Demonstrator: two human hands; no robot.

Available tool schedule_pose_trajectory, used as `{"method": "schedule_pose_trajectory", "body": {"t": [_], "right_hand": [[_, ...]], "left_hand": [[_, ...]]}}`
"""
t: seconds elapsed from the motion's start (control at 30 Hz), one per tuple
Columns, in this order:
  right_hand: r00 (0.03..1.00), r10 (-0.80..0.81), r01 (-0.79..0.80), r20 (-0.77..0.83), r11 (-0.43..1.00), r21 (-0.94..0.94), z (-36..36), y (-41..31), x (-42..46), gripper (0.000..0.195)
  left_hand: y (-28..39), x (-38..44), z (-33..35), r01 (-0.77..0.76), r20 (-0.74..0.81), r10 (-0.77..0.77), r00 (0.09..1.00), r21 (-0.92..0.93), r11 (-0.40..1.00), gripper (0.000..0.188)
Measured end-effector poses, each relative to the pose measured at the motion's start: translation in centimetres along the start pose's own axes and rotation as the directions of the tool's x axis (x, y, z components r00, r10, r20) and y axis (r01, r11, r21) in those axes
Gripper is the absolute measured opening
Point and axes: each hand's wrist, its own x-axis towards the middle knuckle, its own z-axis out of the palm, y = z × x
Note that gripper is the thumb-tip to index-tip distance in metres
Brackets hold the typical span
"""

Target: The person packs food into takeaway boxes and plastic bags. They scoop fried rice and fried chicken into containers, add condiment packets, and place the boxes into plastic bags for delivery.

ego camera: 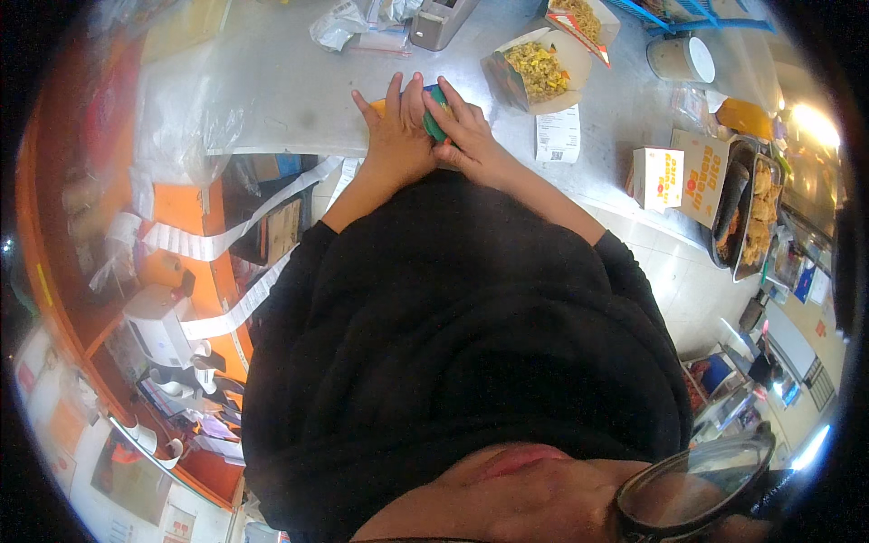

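Note:
My left hand [402,132] lies over a small multicoloured pack [435,117] at the near edge of a metal counter [305,88]. Its fingers are spread; a yellow part of the pack shows behind them. From the other side, my right hand [470,139] presses its fingers on the pack's green part. Both hands touch, and they hide most of the pack, so its exact kind is unclear. Just beyond my right hand stands an open paper food box [538,71] of fried rice. Behind that is a second open box [581,24] of noodles.
A printed receipt [558,134] hangs over the counter's edge. To the right stand printed cartons [658,178], a white cup [681,59] and trays of fried food [759,210]. A grey device [442,24] sits at the back. On the left are plastic bags [183,108] and a receipt printer [159,326] with trailing paper.

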Motion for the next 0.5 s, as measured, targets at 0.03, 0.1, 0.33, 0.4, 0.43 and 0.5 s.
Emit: {"method": "schedule_pose_trajectory", "body": {"t": [0.03, 0.1, 0.33, 0.4, 0.43, 0.5], "right_hand": [[1.0, -0.011, 0.011, 0.014, 1.0, -0.027, -0.1, -0.1, -0.1, 0.06], [0.998, 0.044, -0.042, 0.04, 0.997, -0.066, -0.5, 0.0, 0.6, 0.054], [0.981, 0.064, -0.096, 0.184, 0.981, 0.17, -1.7, 0.9, 3.9, 0.03], [0.942, 0.083, -0.194, 0.325, 0.925, 0.326, -1.7, 1.7, 3.8, 0.026], [0.95, 0.08, -0.178, 0.302, 0.933, 0.313, -1.7, 2.1, 3.6, 0.025], [0.965, 0.067, -0.142, 0.254, 0.947, 0.289, -1.7, 2.2, 3.7, 0.025]], "left_hand": [[-0.8, 0.0, 0.0, -0.027, -0.02, 0.024, 1.0, -0.153, 0.988, 0.079], [-2.7, 0.2, -0.8, -0.089, -0.074, 0.062, 0.995, -0.442, 0.893, 0.086], [-3.2, -2.1, -0.5, 0.027, -0.005, -0.038, 0.999, -0.615, 0.788, 0.091], [-3.8, -1.7, 0.1, -0.072, -0.063, 0.048, 0.997, -0.471, 0.879, 0.09], [-3.3, -1.7, -0.3, -0.046, -0.026, 0.039, 0.999, -0.406, 0.913, 0.089], [-2.4, -1.4, -1.4, -0.001, 0.048, 0.014, 0.999, -0.262, 0.965, 0.087]]}}
